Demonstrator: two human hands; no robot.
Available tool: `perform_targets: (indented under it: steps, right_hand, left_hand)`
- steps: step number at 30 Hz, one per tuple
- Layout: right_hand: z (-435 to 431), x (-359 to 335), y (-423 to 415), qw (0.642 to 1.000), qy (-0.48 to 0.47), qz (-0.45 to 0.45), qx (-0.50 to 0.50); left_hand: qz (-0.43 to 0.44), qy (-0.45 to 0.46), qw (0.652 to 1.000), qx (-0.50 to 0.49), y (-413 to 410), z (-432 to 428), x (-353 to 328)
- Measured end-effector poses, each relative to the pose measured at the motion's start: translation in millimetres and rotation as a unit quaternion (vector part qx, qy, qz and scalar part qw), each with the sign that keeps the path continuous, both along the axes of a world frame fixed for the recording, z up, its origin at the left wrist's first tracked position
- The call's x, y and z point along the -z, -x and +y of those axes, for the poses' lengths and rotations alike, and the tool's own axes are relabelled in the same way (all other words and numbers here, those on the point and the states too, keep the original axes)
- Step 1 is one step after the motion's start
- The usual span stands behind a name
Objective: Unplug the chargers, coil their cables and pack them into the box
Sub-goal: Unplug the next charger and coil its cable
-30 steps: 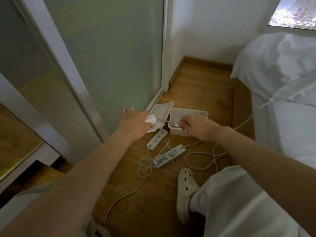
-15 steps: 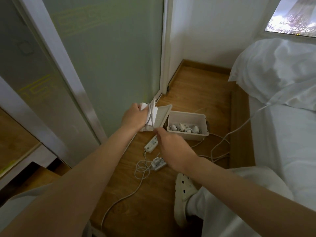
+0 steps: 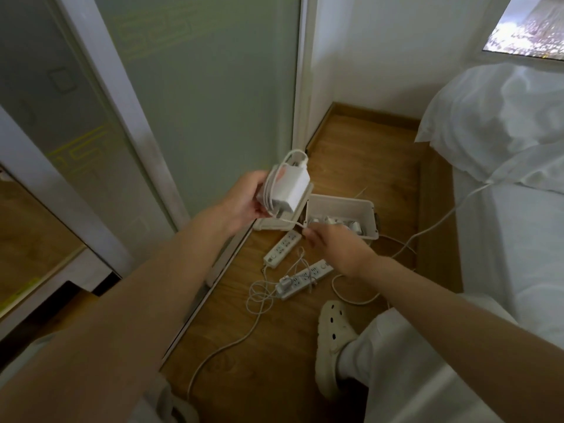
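Charger (image 3: pixel 290 190) sat in our left hand (image 3: pixel 244 203), lifted above the floor (image 3: pixel 360 154) beside the glass door (image 3: pixel 207 96), grip closed around the white brick with cable (image 3: pixel 270 190) loops stacked along its side. Half a second earlier the right hand (image 3: pixel 338 248) was up close by the brick; now it had dropped lower and nearer the box (image 3: pixel 341 206), its fingers pinched on the loose cable tail running off the brick's bottom. So we judged one more turn had just gone on, and the wrap was nearly finished. Exact pinch was partly hidden by the hand's back.

Box stood open on the floor, lid (image 3: pixel 274 222) leaning against its left wall, several wrapped chargers already inside. Two power strips lay just in front: near strip (image 3: pixel 282 248) looked bare, far strip (image 3: pixel 305 279) carried one small charger (image 3: pixel 287 283) plugged in, thin cord tangled beside it.

Task read as well along: this brick should go in the box soon, then that last plugged one remained.
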State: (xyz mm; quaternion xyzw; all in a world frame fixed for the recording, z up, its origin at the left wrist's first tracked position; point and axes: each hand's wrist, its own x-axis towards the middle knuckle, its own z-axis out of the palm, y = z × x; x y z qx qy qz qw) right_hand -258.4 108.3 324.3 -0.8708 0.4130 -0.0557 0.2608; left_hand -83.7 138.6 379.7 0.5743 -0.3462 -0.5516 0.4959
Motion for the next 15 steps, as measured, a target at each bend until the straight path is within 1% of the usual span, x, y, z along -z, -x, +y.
perform_targets:
  steps: [1,2,4,6,7,9,11,12,14,15]
  right_hand:
    - [-3.3,-3.9,0.6,1.0,0.004,0.007,-0.009]
    - [-6.1,-8.0,1.0,1.0,0.008,0.018,-0.019]
    - [-11.1,-15.3,2.3,0.997,0.03,0.057,-0.04]
    - [-17.0,-22.8,2.8,0.984,0.11,0.116,-0.08]
    - [-20.9,-24.5,1.9,0.973,0.154,0.135,-0.105]
    - [-26.1,-26.6,-4.5,0.959,0.202,0.139,-0.142]
    - [-31.6,-28.0,-11.6,0.959,0.201,0.13,-0.151]
    - [-34.6,-29.3,-14.4,0.96,0.195,0.13,-0.149]
    - [-41.7,-33.5,-16.8,0.956,0.189,0.165,-0.15]
    - [-45.2,-37.1,-16.5,0.954,0.172,0.193,-0.15]
  left_hand:
    - [-0.046,0.001,0.998,0.051,-2.9,3.5,1.7]
    - [-0.109,0.0,0.988,0.112,-6.6,6.9,2.9]
    - [-0.238,-0.017,0.943,0.232,-13.1,12.2,2.4]
    - [-0.322,-0.046,0.896,0.303,-17.2,14.0,1.0]
    - [-0.345,-0.06,0.881,0.318,-18.2,13.8,0.9]
    - [-0.366,-0.08,0.871,0.318,-19.1,12.4,0.0]
    - [-0.383,-0.093,0.859,0.326,-20.4,11.5,-0.7]
    - [-0.398,-0.1,0.848,0.337,-22.1,11.1,-0.6]
    - [-0.428,-0.105,0.827,0.35,-27.1,10.5,2.4]
    - [-0.438,-0.1,0.824,0.345,-30.3,10.7,4.6]
